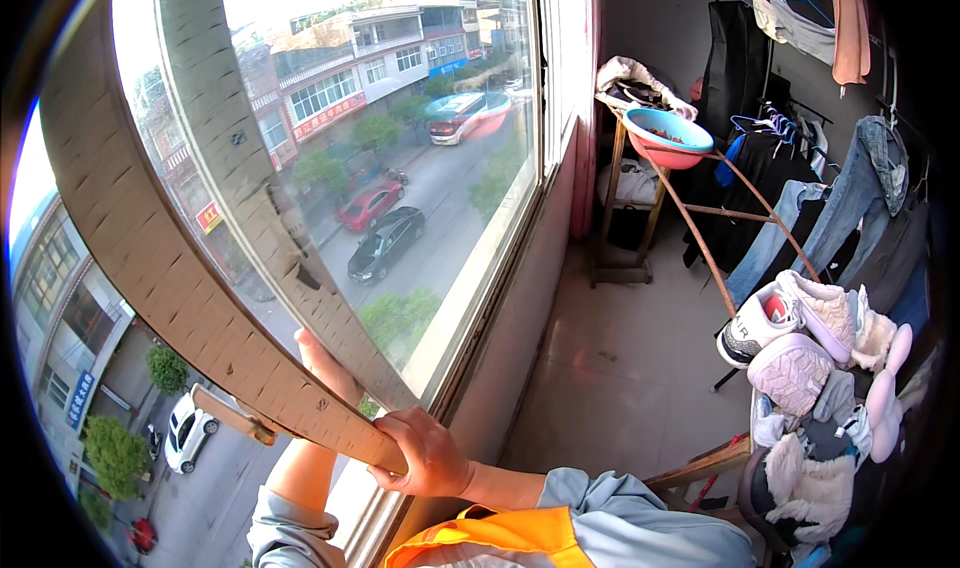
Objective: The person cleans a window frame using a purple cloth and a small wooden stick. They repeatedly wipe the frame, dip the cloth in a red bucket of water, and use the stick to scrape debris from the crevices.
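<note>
A brown window frame with marks along it runs from the upper left down to the bottom middle. My right hand is closed around its lower end, fingers wrapped over the edge. My left hand is behind this frame, close to the glass. One of its fingers points up; the frame hides the others, so what they hold, if anything, does not show. The left forearm passes on the outer side of the frame. A handle-like latch sticks out from the frame's outer side.
Below outside lies a street with a black car and a white car. Inside, a blue-and-pink basin rests on a rusty metal rack. Shoes are piled at the right, near hanging clothes.
</note>
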`<act>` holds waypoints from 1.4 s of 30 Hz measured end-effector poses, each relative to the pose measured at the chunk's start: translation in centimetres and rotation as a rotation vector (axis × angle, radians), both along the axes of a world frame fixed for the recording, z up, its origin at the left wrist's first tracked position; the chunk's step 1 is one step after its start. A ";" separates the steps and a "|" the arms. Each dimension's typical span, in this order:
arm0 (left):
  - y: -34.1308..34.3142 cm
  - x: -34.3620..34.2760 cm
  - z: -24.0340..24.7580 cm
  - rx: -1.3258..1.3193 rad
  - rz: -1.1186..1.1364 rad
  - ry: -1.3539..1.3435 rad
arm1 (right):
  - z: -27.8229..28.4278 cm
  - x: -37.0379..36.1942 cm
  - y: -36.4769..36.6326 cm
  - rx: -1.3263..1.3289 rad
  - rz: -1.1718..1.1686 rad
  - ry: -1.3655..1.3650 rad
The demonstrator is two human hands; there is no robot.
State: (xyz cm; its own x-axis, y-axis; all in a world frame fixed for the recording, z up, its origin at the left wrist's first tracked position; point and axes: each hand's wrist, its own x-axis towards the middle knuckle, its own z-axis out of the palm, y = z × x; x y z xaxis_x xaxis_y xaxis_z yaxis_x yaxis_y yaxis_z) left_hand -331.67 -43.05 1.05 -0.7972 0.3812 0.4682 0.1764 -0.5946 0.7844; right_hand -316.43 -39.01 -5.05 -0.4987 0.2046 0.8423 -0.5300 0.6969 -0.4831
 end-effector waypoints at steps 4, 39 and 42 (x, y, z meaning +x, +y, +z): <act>4.3 -3.0 -0.3 -0.066 0.019 0.143 | 0.8 0.0 0.4 0.061 0.011 -0.076; -1.4 7.0 2.9 0.036 1.184 1.225 | -0.6 -1.4 2.9 -0.017 -0.095 -0.008; 2.6 5.1 2.5 0.053 1.125 1.417 | 0.0 -2.1 5.9 -0.035 -0.193 0.045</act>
State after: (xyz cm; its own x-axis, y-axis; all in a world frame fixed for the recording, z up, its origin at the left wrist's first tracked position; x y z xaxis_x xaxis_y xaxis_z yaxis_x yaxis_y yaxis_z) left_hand -326.58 -40.45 3.52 0.3353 -0.0369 0.9414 0.9148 0.2514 -0.3160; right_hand -318.50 -33.09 -5.06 -0.4096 0.3217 0.8537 -0.4101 0.7709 -0.4873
